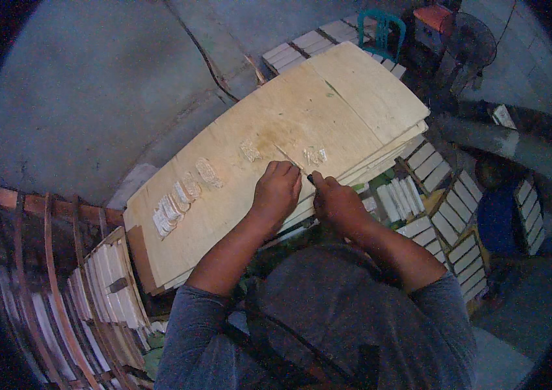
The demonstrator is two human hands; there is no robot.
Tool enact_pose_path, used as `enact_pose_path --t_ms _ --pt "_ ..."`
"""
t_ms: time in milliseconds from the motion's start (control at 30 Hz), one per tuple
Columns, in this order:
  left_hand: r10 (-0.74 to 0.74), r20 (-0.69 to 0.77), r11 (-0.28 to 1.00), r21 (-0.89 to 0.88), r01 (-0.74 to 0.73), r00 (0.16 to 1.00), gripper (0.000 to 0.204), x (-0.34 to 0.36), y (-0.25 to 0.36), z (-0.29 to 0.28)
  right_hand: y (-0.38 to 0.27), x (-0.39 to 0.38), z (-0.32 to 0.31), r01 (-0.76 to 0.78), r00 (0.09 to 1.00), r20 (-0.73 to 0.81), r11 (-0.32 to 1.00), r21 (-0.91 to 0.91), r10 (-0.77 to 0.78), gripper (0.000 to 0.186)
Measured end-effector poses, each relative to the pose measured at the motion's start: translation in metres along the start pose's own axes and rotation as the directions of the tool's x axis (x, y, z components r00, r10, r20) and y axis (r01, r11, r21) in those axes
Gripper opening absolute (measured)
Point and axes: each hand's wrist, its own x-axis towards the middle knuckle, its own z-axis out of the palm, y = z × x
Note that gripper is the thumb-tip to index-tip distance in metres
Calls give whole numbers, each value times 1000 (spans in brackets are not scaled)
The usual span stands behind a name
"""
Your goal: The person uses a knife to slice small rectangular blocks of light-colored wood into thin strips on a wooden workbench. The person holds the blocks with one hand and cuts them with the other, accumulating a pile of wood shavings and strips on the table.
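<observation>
My right hand (336, 203) is closed around the dark handle of a knife (293, 158), whose thin blade points away to the upper left over the board. Beside it, my left hand (277, 190) has its fingers curled together at the board's near edge; whatever they hold is hidden. Past my hands lie a small pale speckled piece (250, 151) and a few whitish bits (315, 155). Farther left on the pale wooden board (354, 91) are another speckled piece (209, 173) and an overlapping row of whitish slices (170, 211). Their kind is unclear.
Racks of white rectangular blocks (458, 214) stand at the right, near a blue drum (500, 224). A teal chair (382, 36) and a standing fan (468, 42) are at the far right. A slatted wooden rack (51, 240) rises at the left.
</observation>
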Motion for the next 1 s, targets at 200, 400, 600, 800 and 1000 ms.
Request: enact_pose_path --t_ms 200,400,600,800,1000 --pt "54 -81 999 3 -54 995 16 -1 -2 9 73 -31 50 158 959 -233 987 -28 -160 52" --pt "45 -123 999 12 -44 991 16 -7 -2 8 10 -17 -13 -32 998 -48 999 31 34 50" --pt "20 -11 999 40 -20 1000 24 -6 -4 4 -1 -1 7 -4 999 -46 999 -39 2 49" --pt "44 -66 999 5 -43 997 22 -7 -6 9 70 -35 41 162 967 -193 986 -30 -164 58" --pt "24 -112 1000 -8 -25 993 16 -9 -4 8 21 -8 6 57 998 -35 998 42 -55 61"
